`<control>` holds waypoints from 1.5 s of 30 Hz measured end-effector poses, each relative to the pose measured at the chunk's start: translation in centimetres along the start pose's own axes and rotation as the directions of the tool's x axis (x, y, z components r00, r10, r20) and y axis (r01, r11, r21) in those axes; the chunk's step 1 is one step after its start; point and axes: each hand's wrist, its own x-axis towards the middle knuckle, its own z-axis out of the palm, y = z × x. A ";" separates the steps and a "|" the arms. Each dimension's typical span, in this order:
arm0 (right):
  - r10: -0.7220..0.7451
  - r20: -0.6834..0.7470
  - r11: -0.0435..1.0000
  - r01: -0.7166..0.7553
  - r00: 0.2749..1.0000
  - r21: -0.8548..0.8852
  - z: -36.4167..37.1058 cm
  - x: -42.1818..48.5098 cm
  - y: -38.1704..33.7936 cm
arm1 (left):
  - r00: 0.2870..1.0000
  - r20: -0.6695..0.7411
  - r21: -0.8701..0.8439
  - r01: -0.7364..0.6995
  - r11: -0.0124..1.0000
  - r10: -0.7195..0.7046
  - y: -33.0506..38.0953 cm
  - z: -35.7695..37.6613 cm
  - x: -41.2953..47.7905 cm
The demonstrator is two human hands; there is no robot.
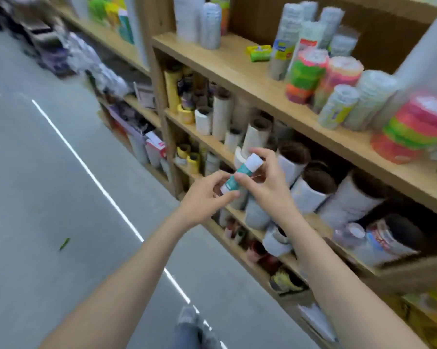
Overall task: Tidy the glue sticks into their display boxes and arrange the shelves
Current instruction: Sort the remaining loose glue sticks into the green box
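A glue stick [240, 173] with a white cap and a teal label is held up in front of the wooden shelves [240, 71]. My left hand [207, 197] pinches its lower end between thumb and fingers. My right hand [265, 180] grips its upper part, with the fingers curled round the cap end. Both hands are in mid-air, level with the shelf of paper rolls. No glue-stick display box can be made out in this blurred view.
White paper rolls [305, 190] lie stacked on the middle shelves. Neon-coloured stacks [305, 74] and wrapped cylinders stand on the upper shelf, beside a small green pack [259, 52]. Grey floor [48, 185] with a white line runs along the left. My shoe [187, 321] shows below.
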 end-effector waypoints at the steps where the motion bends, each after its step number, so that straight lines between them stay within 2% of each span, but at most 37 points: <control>1: 0.027 0.035 0.999 -0.028 0.999 0.017 1.7 -0.2 0.6 | 0.998 -0.005 -0.001 0.061 0.998 -0.061 -1.5 -0.7 -1.3; 4: 0.110 0.134 0.992 -0.117 0.985 0.045 7.2 -0.7 2.2 | 0.974 -0.068 0.022 0.219 0.975 -0.218 -5.5 -2.2 -5.4; 6: 0.154 0.256 0.985 -0.168 0.954 0.034 11.6 -1.1 3.1 | 0.937 -0.134 0.015 0.327 0.945 -0.322 -7.8 -3.1 -8.6; 9: 0.197 0.445 0.978 -0.209 0.874 -0.021 18.2 -1.7 4.2 | 0.859 -0.171 0.011 0.492 0.871 -0.483 -11.4 -5.1 -13.0; 12: 0.221 0.597 0.971 -0.232 0.771 -0.060 25.2 -1.9 3.8 | 0.779 -0.219 -0.021 0.598 0.801 -0.587 -14.7 -8.7 -17.0; 15: 0.207 0.677 0.976 -0.200 0.706 -0.090 32.6 -1.5 2.7 | 0.686 -0.277 -0.096 0.677 0.730 -0.673 -17.3 -13.3 -20.2; 19: 0.188 0.723 0.980 -0.176 0.665 -0.093 42.3 0.4 0.9 | 0.604 -0.308 -0.301 0.671 0.677 -0.735 -21.4 -20.8 -23.2; 21: 0.186 0.731 0.981 -0.170 0.657 -0.096 47.5 1.9 0.2 | 0.576 -0.314 -0.351 0.668 0.656 -0.754 -24.0 -25.4 -24.4; 26: 0.243 0.690 0.969 -0.200 0.682 -0.144 60.8 6.6 -2.2 | 0.512 -0.363 -0.300 0.727 0.618 -0.779 -31.9 -38.0 -25.7; 29: 0.263 0.693 0.963 -0.229 0.671 -0.143 68.7 10.1 -3.8 | 0.470 -0.396 -0.253 0.770 0.586 -0.789 -36.8 -45.7 -25.1; 35: 0.240 0.731 0.970 -0.190 0.639 -0.153 84.4 19.9 -4.6 | 0.418 -0.411 -0.224 0.815 0.534 -0.810 -47.1 -60.3 -21.3; 45: 0.256 0.825 0.965 -0.075 0.504 -0.253 113.5 36.7 -2.1 | 0.211 -0.483 -0.329 0.856 0.400 -0.850 -67.8 -83.9 -16.2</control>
